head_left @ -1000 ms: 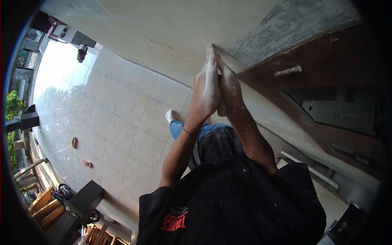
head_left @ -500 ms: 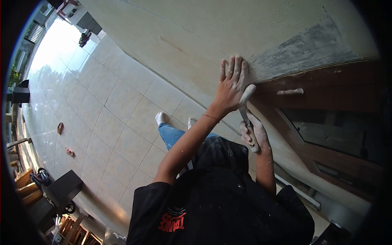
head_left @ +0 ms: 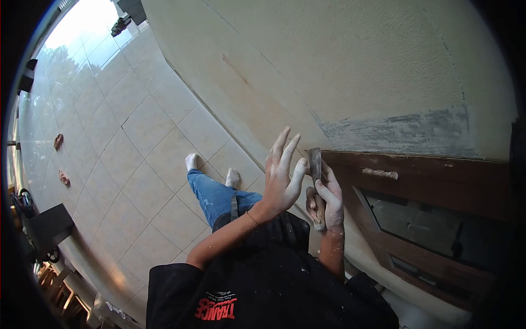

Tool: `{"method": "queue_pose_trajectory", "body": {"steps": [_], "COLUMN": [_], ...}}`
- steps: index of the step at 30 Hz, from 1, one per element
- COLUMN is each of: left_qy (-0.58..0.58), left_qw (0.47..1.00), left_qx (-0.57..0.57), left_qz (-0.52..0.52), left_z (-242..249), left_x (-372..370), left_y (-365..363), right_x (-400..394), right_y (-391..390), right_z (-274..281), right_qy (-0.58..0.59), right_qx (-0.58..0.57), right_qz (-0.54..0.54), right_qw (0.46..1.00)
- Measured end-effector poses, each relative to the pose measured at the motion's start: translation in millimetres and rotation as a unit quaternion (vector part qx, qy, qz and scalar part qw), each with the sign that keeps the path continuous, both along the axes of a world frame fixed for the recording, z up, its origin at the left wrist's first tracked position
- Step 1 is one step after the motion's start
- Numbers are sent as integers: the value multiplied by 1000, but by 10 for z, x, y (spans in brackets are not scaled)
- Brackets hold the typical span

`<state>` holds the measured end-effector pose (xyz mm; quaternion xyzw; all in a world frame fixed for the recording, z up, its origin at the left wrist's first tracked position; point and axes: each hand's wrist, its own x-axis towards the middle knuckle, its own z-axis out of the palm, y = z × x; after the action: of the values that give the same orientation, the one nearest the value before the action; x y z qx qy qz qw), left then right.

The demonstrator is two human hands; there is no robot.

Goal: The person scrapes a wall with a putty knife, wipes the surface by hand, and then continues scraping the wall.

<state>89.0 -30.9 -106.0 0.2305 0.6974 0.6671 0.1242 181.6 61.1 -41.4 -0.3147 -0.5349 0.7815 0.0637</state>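
Lifted off the cream wall [head_left: 383, 71], left hand [head_left: 282, 175] now hovers open-fingered beside the putty knife [head_left: 315, 164] grasped in the right hand [head_left: 326, 200], near the door frame [head_left: 427, 164]; one grey filler strip [head_left: 400, 131] looks applied, its surroundings bare.

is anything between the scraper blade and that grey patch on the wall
Nothing visible does. The scraper is held in the right hand, blade up, with bare wall between it and the grey patch. The left hand is beside the blade, on the far side from the patch.
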Motion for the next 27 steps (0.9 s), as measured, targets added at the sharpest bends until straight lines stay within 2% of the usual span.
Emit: {"method": "queue_pose_trajectory", "body": {"steps": [1,2,4,6,7,9,10,11,14,16,20,21,24,27], "left_qy": [-29,-2,52,59,53,55,54,53,43,39,49,51,40,50], "left_qw": [999,1000,998,996,995,992,993,993,994,994,993,991,988,992], "left_qx": [20,15,3,2,11,-3,1,4,15,27,29,29,28,36], "left_qz": [-7,-12,-23,-69,-79,-113,-108,-103,-103,-98,-105,-116,-145,-115], "left_z": [-25,-7,132,208,243,317,339,358,340,357,295,306,379,349], "left_x": [5,4,-31,-18,8,29,41,61,38,-2,-138,-134,-53,-173], "left_y": [14,13,-18,-13,4,7,23,49,75,70,59,40,13,34], "right_x": [-19,-22,-167,-361,-366,-405,-302,-200,-273,-373,-546,-555,-572,-567], "right_y": [65,146,152,32,87,106,215,324,257,250,120,112,9,71], "right_z": [-25,-75,-47,1,-2,31,-105,-241,-212,-197,-50,83,37,87], "right_qy": [43,86,68,-49,-50,-62,-46,-24,49,65,33,45,77,9], "right_qx": [-50,-101,-69,102,87,173,395,610,557,597,450,468,583,485], "right_qz": [20,39,19,-58,-32,-8,102,147,120,130,121,143,106,139], "right_qw": [998,990,995,992,994,983,912,778,821,789,884,871,802,864]}}
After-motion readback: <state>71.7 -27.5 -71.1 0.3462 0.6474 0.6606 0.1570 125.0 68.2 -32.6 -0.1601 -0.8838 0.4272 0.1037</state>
